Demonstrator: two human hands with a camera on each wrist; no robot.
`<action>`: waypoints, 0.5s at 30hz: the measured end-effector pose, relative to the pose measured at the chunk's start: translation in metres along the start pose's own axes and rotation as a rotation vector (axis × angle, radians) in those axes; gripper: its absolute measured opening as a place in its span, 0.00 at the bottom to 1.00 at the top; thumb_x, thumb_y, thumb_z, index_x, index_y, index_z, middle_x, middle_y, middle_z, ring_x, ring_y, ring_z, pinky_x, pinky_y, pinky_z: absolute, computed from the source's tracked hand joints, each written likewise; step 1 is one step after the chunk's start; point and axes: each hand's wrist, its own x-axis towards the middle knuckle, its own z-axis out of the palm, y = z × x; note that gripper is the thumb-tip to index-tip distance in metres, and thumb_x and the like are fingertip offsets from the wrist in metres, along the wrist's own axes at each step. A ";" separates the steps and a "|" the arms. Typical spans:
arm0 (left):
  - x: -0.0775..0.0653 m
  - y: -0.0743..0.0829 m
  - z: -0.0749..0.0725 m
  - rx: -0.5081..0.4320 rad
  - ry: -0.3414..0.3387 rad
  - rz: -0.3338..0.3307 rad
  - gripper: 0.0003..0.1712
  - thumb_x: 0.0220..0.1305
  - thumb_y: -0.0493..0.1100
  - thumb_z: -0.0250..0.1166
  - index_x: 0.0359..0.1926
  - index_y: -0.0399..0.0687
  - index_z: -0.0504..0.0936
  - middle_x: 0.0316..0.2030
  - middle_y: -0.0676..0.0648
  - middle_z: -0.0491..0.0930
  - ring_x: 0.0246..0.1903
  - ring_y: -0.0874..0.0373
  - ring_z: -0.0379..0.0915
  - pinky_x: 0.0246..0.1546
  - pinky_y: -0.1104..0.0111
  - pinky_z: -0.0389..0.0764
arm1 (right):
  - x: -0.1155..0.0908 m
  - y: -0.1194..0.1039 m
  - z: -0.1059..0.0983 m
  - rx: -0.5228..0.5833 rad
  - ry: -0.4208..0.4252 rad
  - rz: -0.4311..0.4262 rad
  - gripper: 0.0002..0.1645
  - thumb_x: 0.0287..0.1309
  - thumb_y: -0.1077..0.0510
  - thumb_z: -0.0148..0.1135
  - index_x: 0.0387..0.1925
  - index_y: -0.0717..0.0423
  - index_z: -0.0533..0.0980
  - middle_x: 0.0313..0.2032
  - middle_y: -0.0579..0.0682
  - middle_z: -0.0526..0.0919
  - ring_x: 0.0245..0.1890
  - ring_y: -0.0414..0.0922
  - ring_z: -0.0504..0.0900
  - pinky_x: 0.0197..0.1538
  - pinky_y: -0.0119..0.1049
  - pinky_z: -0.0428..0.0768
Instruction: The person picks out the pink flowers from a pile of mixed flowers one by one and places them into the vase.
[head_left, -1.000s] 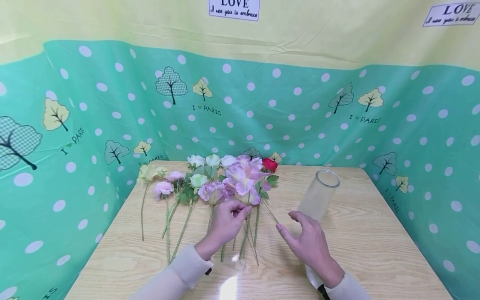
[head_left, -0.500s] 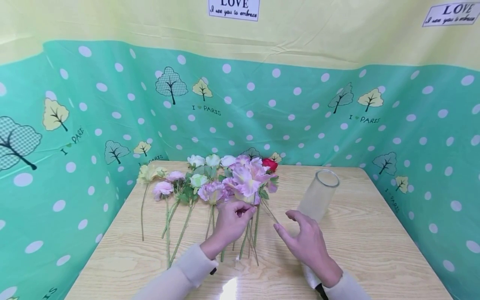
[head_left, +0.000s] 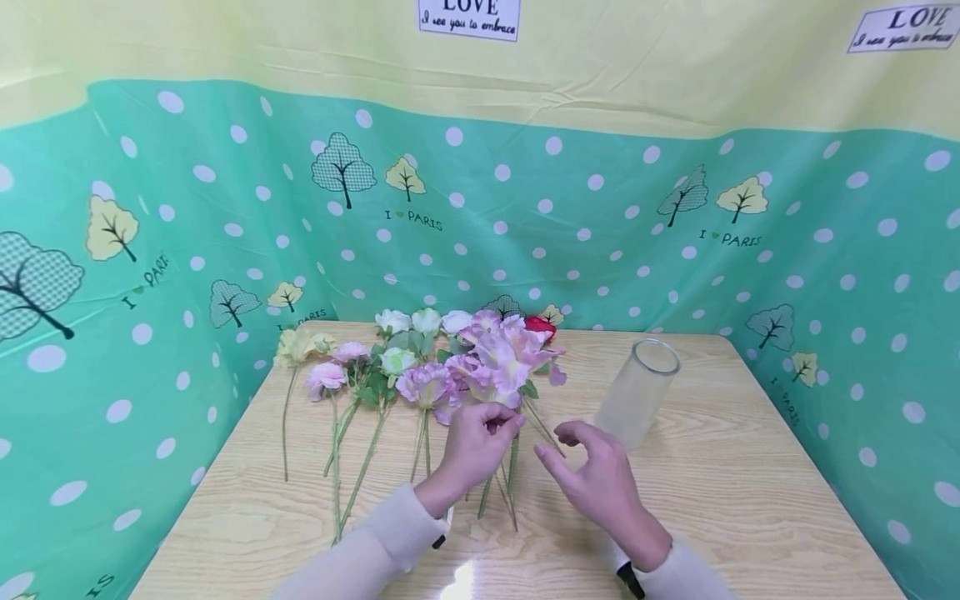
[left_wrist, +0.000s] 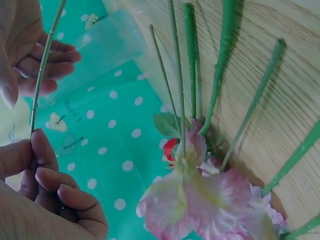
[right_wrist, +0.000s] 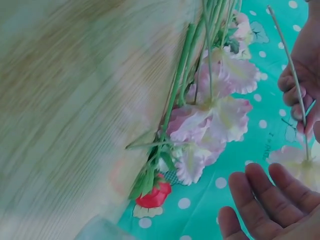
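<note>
My left hand (head_left: 480,442) pinches the thin green stem (left_wrist: 44,70) of an artificial flower between thumb and fingertips. Its large lilac-and-yellow blossom (head_left: 504,360) rises above that hand, over the other blooms; part of it shows at the edge of the right wrist view. To the right, my right hand (head_left: 603,483) hovers with its fingers apart and slightly bent, holding nothing; in the left wrist view its fingers (left_wrist: 55,62) are near the held stem without visibly gripping it. Beyond the right hand stands a tall translucent vase (head_left: 637,400), its lower part partly hidden.
Several flowers lie on the wooden table (head_left: 750,500): a pale yellow one (head_left: 296,346), pink ones (head_left: 327,379), white ones (head_left: 396,360), purple ones (head_left: 426,385) and a red one (head_left: 542,327). Their stems point toward the near edge. A green dotted cloth (head_left: 600,217) hangs behind.
The left hand has moved slightly right, carrying the held flower with it. My right hand has shifted a little left, so the two hands are closer together. The vase stays put.
</note>
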 end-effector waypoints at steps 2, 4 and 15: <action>0.001 0.000 0.003 0.004 0.011 0.021 0.04 0.63 0.36 0.72 0.31 0.43 0.90 0.21 0.56 0.81 0.20 0.67 0.69 0.23 0.73 0.73 | 0.001 -0.002 0.002 0.029 -0.001 -0.015 0.13 0.49 0.54 0.80 0.34 0.54 0.84 0.30 0.48 0.87 0.31 0.42 0.85 0.36 0.42 0.84; 0.001 -0.001 0.005 0.014 0.024 0.045 0.03 0.63 0.36 0.73 0.31 0.43 0.90 0.21 0.56 0.82 0.19 0.67 0.68 0.22 0.73 0.72 | 0.002 -0.005 0.004 0.061 -0.003 -0.032 0.11 0.50 0.55 0.80 0.31 0.55 0.85 0.28 0.47 0.87 0.28 0.42 0.84 0.34 0.41 0.84; 0.001 0.003 0.013 0.067 0.020 0.020 0.05 0.64 0.43 0.72 0.31 0.49 0.91 0.21 0.60 0.80 0.20 0.67 0.65 0.23 0.73 0.68 | 0.006 -0.014 0.013 0.174 -0.027 -0.028 0.08 0.50 0.66 0.76 0.25 0.51 0.84 0.21 0.38 0.84 0.22 0.31 0.79 0.28 0.30 0.81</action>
